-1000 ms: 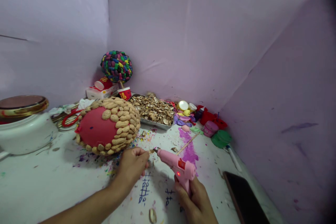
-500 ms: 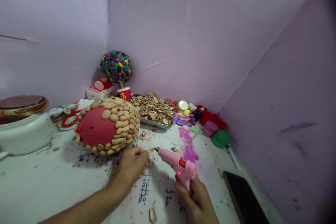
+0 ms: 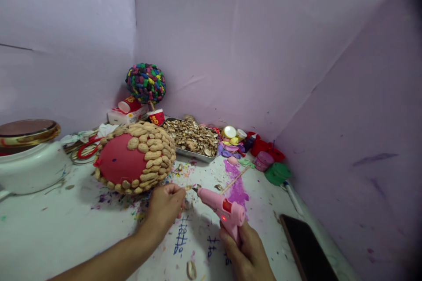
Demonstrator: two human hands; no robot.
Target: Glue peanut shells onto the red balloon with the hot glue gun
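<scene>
My right hand [image 3: 249, 248] is wrapped round the grip of a pink hot glue gun [image 3: 220, 206] with a small red light lit on its side. The gun's nozzle points left, at a peanut shell [image 3: 188, 188] pinched between the fingertips of my left hand [image 3: 167, 204]; whether the tip touches the shell I cannot tell. Just beyond my left hand lies a red balloon [image 3: 121, 158], much of it covered with peanut shells [image 3: 153, 156] set side by side. A single loose shell [image 3: 191, 269] rests on the table in front.
Behind is a metal tray [image 3: 198, 155] heaped with shells. A multicoloured ball [image 3: 146, 82] stands on a stick in a red cup [image 3: 156, 117]. To the right are balloons [image 3: 229, 147], paint pots [image 3: 277, 173] and a phone [image 3: 308, 246]; a white pot [image 3: 31, 169] stands left.
The glue gun has shifted very slightly left, bringing its nozzle closer to the shell in my left hand. Everything else looks the same.
</scene>
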